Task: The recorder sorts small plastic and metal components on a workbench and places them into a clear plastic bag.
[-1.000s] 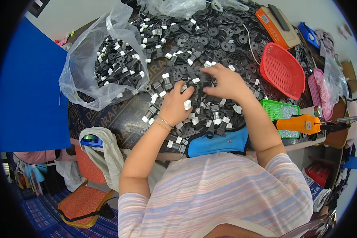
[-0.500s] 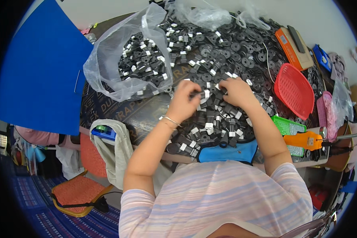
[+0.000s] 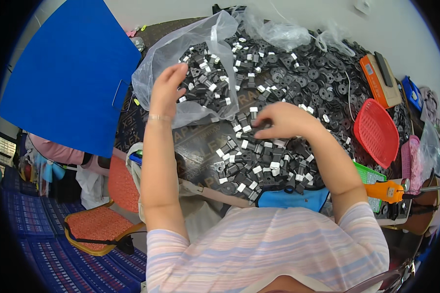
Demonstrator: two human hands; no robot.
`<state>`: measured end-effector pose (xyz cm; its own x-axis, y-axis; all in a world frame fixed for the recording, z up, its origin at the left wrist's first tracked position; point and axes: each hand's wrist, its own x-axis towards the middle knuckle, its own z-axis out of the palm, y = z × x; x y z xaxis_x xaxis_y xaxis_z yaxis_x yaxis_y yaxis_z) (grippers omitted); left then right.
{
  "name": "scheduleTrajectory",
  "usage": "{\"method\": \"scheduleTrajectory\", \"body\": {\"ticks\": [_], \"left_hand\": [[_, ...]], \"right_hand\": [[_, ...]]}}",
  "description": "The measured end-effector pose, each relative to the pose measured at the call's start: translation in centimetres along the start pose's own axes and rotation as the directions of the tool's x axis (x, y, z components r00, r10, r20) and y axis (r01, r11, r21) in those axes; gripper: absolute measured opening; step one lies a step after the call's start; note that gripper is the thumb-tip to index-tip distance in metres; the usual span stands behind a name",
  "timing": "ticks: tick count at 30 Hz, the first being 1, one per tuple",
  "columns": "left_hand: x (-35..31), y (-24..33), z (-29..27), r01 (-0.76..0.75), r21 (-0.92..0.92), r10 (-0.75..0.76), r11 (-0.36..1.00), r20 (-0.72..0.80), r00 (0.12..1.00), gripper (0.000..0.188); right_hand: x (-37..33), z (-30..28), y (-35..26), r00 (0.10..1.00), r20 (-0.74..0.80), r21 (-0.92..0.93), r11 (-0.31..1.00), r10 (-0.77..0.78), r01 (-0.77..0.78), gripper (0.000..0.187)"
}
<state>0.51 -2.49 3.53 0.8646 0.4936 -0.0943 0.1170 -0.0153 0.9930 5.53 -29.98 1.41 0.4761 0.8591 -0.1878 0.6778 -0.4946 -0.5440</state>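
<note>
Head view: the left hand (image 3: pixel 167 90) has left the near-edge heap, where it worked beside the right hand half a second ago, and is now over the near-left side of the clear plastic bag (image 3: pixel 193 113), toward the far left corner of the bench (image 3: pixel 195 146). The right hand (image 3: pixel 289 120) remains over the far side of the heap. In the inspector's judgement, the work in hand is thus divided between the bag and the loose stock, with much of that stock outstanding.

Left grip: fingers spread, thumb well apart, nothing seen in it; slight motion blur noted. Right grip: fingers half curled, thumb parted from the forefinger, dark pieces behind the gap; whether any is held cannot be told.

The black parts with white caps lie in two main lots. The bagged parts (image 3: pixel 210 85) form a jumbled mound within the bag wall. The loose parts (image 3: pixel 274 163) spread up to the middle of the near edge, just behind a blue cloth item (image 3: pixel 292 198). Bodies are dark and blocky; caps are white and squarish, pointing in all directions, with no ordering observed. Black discs (image 3: pixel 322 78) cover the bench toward its far edge, with a red basket (image 3: pixel 376 132) near the right edge
</note>
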Motion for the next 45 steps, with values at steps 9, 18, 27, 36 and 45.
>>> {"method": "scheduleTrajectory", "body": {"ticks": [9,18,27,36,45], "left_hand": [[-11.7,-9.6,-0.7,-0.282,0.367,0.173,0.886,0.302,0.937,0.038],[-13.3,-14.6,3.9,-0.464,0.722,0.187,0.513,0.433,0.882,0.079],[-12.1,-16.4,3.2,-0.551,0.491,0.428,0.675,0.348,0.834,0.033],[-11.2,-17.2,1.9,-0.19,0.077,0.184,0.979,0.076,0.98,0.019],[-11.6,-10.4,1.5,0.22,-0.555,-0.088,0.803,0.254,0.963,0.028]], "right_hand": [[12.7,-3.7,-5.3,0.687,-0.63,-0.142,0.923,-0.362,0.357,0.069],[6.8,3.0,3.2,0.984,0.174,-0.209,0.978,0.029,0.009,0.08],[5.8,7.9,2.9,0.989,0.126,-0.186,0.977,-0.081,0.104,0.073],[4.9,4.1,5.2,0.965,0.058,0.02,0.967,-0.257,0.256,0.038],[4.7,3.4,7.8,0.994,0.053,0.997,-0.059,-0.091,-0.058,0.038]]}}
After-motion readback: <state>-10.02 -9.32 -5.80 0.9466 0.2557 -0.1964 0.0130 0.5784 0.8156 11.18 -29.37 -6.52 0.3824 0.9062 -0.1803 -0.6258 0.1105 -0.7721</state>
